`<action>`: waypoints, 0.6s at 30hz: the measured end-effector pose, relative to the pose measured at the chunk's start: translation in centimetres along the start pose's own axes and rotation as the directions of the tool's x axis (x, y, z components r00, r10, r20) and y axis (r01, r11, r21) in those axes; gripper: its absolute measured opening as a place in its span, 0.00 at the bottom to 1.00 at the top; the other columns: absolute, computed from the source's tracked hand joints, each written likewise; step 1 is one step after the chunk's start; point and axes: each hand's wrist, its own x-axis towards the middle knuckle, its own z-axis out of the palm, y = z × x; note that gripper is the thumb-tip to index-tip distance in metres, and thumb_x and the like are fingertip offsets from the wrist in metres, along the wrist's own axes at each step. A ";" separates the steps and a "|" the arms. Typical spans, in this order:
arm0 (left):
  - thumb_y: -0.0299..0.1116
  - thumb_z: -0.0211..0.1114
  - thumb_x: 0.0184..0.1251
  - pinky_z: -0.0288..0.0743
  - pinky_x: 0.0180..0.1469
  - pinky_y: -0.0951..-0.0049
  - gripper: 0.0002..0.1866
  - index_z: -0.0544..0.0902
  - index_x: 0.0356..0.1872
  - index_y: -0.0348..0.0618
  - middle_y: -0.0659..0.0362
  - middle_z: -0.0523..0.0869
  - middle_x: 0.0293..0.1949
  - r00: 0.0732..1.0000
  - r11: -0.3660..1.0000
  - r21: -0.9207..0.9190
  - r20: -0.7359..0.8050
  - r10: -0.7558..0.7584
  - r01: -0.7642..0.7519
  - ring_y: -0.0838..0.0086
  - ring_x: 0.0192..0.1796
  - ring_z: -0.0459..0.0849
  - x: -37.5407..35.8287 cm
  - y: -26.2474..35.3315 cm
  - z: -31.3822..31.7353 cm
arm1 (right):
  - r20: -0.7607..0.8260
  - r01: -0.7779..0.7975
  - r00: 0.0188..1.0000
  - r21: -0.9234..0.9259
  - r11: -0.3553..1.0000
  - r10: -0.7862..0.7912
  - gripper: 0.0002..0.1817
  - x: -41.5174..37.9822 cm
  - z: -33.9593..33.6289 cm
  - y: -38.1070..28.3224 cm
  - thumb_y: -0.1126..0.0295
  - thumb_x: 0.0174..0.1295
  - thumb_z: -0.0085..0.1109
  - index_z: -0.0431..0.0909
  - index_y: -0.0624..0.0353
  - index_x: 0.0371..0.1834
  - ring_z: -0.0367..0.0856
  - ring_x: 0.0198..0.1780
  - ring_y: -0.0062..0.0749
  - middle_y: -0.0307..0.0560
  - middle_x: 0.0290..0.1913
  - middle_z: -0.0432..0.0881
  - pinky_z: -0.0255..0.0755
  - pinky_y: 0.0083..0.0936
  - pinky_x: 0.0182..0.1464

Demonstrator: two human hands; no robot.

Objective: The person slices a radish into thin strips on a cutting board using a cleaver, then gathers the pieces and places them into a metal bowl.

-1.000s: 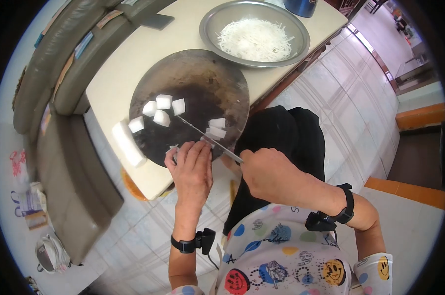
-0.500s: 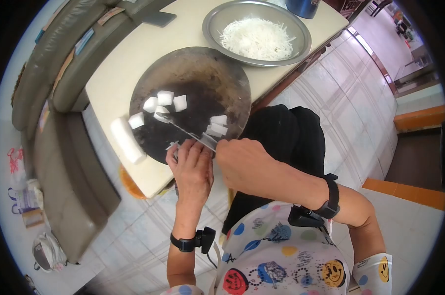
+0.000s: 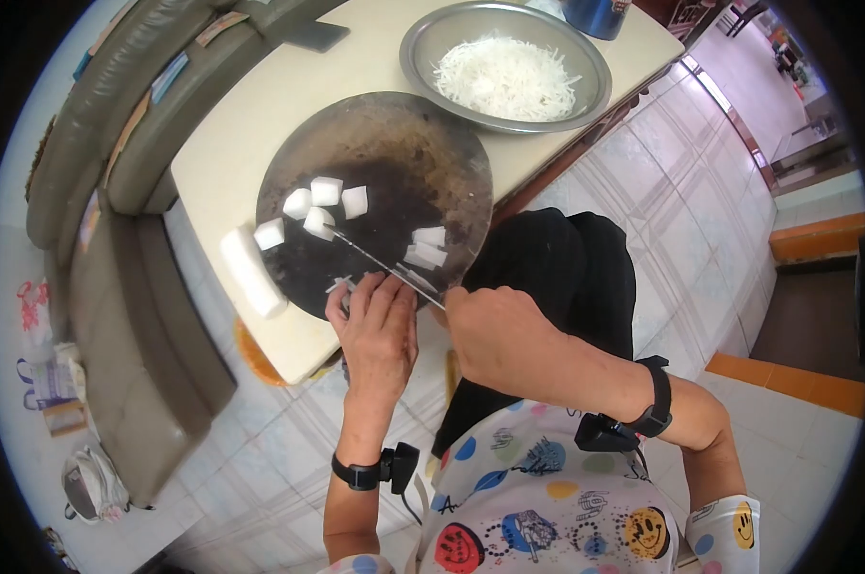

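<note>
Right hand [image 3: 504,330] is clenched around the handle of a knife [image 3: 384,265]; the handle is hidden inside the fist and only the blade shows. The thin blade runs up-left across the round dark cutting board [image 3: 375,191], its tip reaching one of the white cubes [image 3: 316,223].

Left hand [image 3: 375,325] rests at the near edge of the board, fingers [image 3: 356,297] curled down and pressing on a small white piece [image 3: 339,284] just beside the blade. The piece is mostly covered, so cannot tell its shape.

White cubes sit in a loose cluster on the left half of the board, four or five of them, some touching. A second small pile of white slices [image 3: 425,247] lies on the right side of the board, near the blade and apart from the cubes. A long uncut white block [image 3: 251,273] lies at the board's left rim, partly on the cream worktop [image 3: 251,115].

Beyond the board, near its far rim, stands a metal bowl [image 3: 423,43] with white shreds [image 3: 504,77] heaped in it. A blue container [image 3: 595,14] shows at the top edge, cut off by the frame. Both wrists carry black bands with small devices. Tiled floor lies below to the right.
</note>
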 end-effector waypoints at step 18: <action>0.23 0.68 0.55 0.62 0.62 0.52 0.11 0.84 0.41 0.40 0.61 0.83 0.45 0.998 1.000 -0.012 -0.058 0.002 -0.003 0.65 0.53 0.79 0.0 0.2 0.4 | -0.037 0.041 0.999 0.100 0.994 -0.037 0.07 1.1 -0.1 1.2 0.77 0.51 0.55 0.78 0.72 0.28 0.84 0.35 0.60 0.68 0.28 0.81 0.78 0.44 0.36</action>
